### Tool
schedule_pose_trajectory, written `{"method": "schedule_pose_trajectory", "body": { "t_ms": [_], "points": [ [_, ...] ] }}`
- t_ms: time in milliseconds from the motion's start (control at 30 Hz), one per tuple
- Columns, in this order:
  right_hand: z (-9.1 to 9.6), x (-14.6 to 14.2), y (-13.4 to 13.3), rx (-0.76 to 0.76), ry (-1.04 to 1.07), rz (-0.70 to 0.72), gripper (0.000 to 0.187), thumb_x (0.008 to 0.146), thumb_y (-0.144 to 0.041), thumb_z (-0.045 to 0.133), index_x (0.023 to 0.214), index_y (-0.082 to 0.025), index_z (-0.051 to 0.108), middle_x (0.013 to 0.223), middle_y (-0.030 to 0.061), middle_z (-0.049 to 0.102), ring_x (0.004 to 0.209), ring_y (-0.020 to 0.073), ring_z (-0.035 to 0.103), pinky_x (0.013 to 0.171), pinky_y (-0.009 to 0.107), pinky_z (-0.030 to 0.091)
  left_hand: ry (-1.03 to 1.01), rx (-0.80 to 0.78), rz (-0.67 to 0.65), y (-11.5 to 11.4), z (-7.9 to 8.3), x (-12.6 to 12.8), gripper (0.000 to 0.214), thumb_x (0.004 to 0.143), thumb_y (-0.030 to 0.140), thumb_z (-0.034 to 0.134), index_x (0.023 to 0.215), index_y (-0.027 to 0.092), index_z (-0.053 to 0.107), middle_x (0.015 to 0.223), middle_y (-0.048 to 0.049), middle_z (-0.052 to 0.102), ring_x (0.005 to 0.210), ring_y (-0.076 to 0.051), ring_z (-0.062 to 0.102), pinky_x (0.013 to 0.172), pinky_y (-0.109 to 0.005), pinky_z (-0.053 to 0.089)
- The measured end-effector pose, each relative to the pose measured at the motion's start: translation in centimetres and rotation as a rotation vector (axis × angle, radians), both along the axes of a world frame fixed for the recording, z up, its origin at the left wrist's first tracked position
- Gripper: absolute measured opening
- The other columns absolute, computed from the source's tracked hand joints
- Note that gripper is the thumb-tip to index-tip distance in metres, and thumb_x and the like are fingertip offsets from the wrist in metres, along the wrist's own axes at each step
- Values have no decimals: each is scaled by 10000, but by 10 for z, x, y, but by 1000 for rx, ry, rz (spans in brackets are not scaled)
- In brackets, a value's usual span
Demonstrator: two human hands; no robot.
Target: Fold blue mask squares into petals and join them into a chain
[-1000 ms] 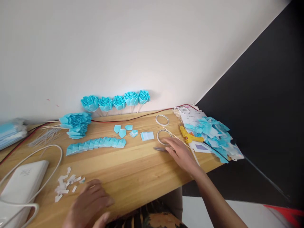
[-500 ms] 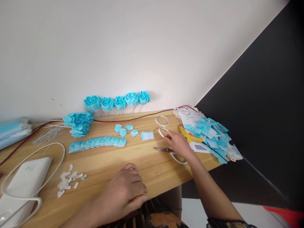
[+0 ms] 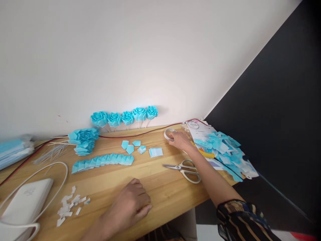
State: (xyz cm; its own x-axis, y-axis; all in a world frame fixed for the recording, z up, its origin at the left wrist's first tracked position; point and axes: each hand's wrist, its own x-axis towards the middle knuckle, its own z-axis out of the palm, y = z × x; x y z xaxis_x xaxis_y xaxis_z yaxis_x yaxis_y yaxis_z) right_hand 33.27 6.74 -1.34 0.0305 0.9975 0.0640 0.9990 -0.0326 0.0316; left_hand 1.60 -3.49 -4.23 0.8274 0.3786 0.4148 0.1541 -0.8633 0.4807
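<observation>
My right hand [image 3: 179, 140] reaches to the back of the table, its fingertips closed on a narrow white roll of tape [image 3: 166, 134]. Part of the roll is hidden behind the fingers. Below that hand lie scissors [image 3: 184, 168] with cream handles, blades slightly apart and pointing left. My left hand [image 3: 132, 202] rests on the table near the front edge, fingers curled in a loose fist; nothing shows in it. Between the hands and the wall are a stack of blue paper squares [image 3: 155, 152], several folded blue pentagons [image 3: 129, 149] and a strip of overlapping folded blue petals [image 3: 102, 162].
Blue paper roses [image 3: 127, 117] on sticks lean against the wall; more roses [image 3: 84, 135] lie at left. A yellow-handled tool [image 3: 207, 154] and blue paper scraps [image 3: 223, 144] are at right. At left are white snippets [image 3: 67, 204], a white power bank [image 3: 27, 204] and a looped cable [image 3: 65, 174].
My right hand has moved up and away from the scissors, to the back ring. The separate ring once at its fingertips no longer shows apart. My left hand has barely moved.
</observation>
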Motion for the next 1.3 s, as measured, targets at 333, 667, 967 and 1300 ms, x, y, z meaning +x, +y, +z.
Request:
{"method": "schedule_pose_trajectory", "body": {
  "t_ms": [333, 667, 967, 1300],
  "points": [
    [-6, -12, 5, -25, -15, 134, 144, 874, -171, 531, 909, -164, 670, 985, 110, 705, 970, 234, 605, 863, 315, 376, 84, 12, 2, 0, 0, 3, 208, 877, 191, 487, 680, 186, 554, 640, -17, 621, 629, -158, 540, 706, -333, 374],
    [36, 21, -39, 47, 131, 185, 349, 907, -181, 460, 1231, -182, 589, 1197, 89, 654, 1089, 222, 584, 907, 305, 420, 150, 2, 19, 3, 2, 0, 243, 900, 191, 476, 665, 180, 536, 654, -20, 618, 641, -154, 533, 718, -332, 372],
    [28, 17, -137, -233, 204, 133, 215, 846, -180, 548, 1032, -244, 635, 1034, 56, 655, 968, 226, 611, 764, 284, 443, 155, -9, 11, 4, 0, 0, 246, 911, 185, 469, 672, 178, 526, 657, -13, 624, 647, -155, 531, 728, -334, 374],
    [6, 6, -156, -101, 172, 37, 146, 882, -171, 512, 996, -193, 600, 1004, 85, 619, 955, 229, 578, 794, 315, 437, 174, -9, 15, 6, 1, -4, 252, 931, 195, 448, 700, 179, 548, 682, -19, 634, 669, -162, 546, 741, -338, 370]
  ]
}}
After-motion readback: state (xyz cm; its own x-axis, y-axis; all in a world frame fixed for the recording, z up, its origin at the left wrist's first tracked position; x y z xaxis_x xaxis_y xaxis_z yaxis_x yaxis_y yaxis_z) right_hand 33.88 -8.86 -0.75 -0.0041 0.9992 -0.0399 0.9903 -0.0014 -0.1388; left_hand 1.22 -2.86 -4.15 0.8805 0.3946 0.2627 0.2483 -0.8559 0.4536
